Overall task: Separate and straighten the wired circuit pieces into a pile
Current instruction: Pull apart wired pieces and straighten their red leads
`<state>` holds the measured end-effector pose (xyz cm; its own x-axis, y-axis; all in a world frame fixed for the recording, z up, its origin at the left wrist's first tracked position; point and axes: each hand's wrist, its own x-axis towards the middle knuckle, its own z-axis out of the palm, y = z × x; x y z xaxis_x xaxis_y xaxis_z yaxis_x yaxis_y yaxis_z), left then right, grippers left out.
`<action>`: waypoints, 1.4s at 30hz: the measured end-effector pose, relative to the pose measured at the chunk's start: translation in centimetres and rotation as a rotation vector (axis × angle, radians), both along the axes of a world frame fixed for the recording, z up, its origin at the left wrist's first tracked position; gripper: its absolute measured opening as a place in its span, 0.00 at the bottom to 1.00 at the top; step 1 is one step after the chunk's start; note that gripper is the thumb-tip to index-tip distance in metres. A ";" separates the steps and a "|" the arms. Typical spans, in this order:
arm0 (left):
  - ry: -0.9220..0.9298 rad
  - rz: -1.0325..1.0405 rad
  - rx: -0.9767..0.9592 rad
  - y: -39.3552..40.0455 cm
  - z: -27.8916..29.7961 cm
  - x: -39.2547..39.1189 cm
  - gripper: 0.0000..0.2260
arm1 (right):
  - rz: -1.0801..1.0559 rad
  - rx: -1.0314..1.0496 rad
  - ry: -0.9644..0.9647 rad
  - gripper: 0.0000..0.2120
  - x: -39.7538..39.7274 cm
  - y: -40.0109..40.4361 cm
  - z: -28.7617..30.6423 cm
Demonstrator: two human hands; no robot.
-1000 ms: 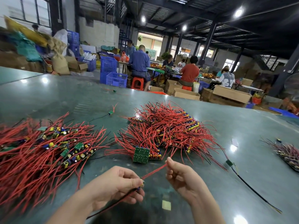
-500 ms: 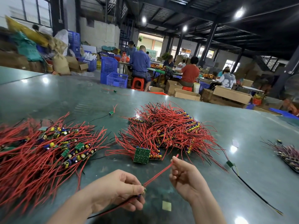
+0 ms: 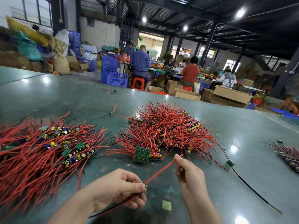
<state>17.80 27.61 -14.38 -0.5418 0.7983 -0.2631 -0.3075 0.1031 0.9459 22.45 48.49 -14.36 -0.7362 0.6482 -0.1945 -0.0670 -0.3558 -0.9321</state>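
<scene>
1. Where the head view looks down on the green table (image 3: 242,126), holding one wired circuit piece (image 3: 145,187) above it, nearer the camera than the middle heap (image 3: 163,131).
2. Left hand (image 3: 116,188): fingers curled, thumb and forefinger pinching the small board end of the piece, black and red wires trailing back under the palm.
3. Right hand (image 3: 187,170): fingertips pressed together, pinching the far end of the red wires (image 3: 159,171), pulled taut in a straight line up and right from the left hand.
4. Left of the middle heap: a spread pile (image 3: 40,151) of red-wired boards, wires fanned out.
5. At the near edge of the middle heap: a green square board (image 3: 141,154), tilted.
6. Right of the middle heap: a single loose piece (image 3: 229,163) with a long black wire; further right, at the table's edge, a smaller bundle (image 3: 288,152).
7. Beyond the middle heap, past the table: seated workers (image 3: 140,62), blue crates (image 3: 113,73), cardboard boxes (image 3: 233,94).
</scene>
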 end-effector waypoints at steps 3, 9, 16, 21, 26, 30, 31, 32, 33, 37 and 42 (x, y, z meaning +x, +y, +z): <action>-0.017 -0.002 0.027 -0.2 -0.1 -0.1 0.07 | -0.074 0.098 0.015 0.11 0.2 -0.4 -0.2; -0.045 -0.001 0.021 -0.4 -0.1 -0.1 0.05 | -0.115 0.107 0.032 0.07 0.0 0.0 -0.3; -0.029 0.158 -0.001 -0.9 0.2 -0.5 0.09 | -0.326 -0.226 0.080 0.07 0.3 3.8 0.8; 0.414 0.658 -0.068 -2.1 0.8 -2.6 0.04 | -0.075 -0.279 0.034 0.04 -0.5 2.1 -0.2; 1.327 1.253 -0.870 -6.0 0.8 -4.9 0.17 | -0.063 -0.266 0.023 0.04 -0.4 2.5 -0.5; 1.504 1.274 -0.599 -5.1 0.6 -4.6 0.22 | -0.017 -0.120 0.003 0.05 -0.2 1.5 -0.3; 1.427 1.185 -0.461 -3.7 0.2 -4.1 0.20 | 0.021 -0.021 0.002 0.04 -0.1 1.1 -0.3; 1.240 1.063 -0.304 -2.3 -0.2 -3.4 0.19 | 0.062 0.103 -0.007 0.05 -0.2 0.6 -0.3; 0.990 0.934 -0.166 -1.1 -0.5 -2.8 0.21 | 0.110 0.223 -0.014 0.06 -0.2 -0.1 -0.4; 0.417 0.577 -0.023 2.5 -2.4 -1.1 0.29 | 0.330 0.385 -0.044 0.18 -0.8 -2.7 -1.4; 0.311 0.460 0.002 3.4 -3.0 -0.8 0.33 | 0.483 0.426 -0.028 0.31 -1.5 -3.5 -2.4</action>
<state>17.02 31.04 -17.41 -0.8866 0.4612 -0.0341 -0.0269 0.0223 0.9994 20.98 44.98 -16.76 -0.9628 0.2697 -0.0164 0.0342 0.0615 -0.9975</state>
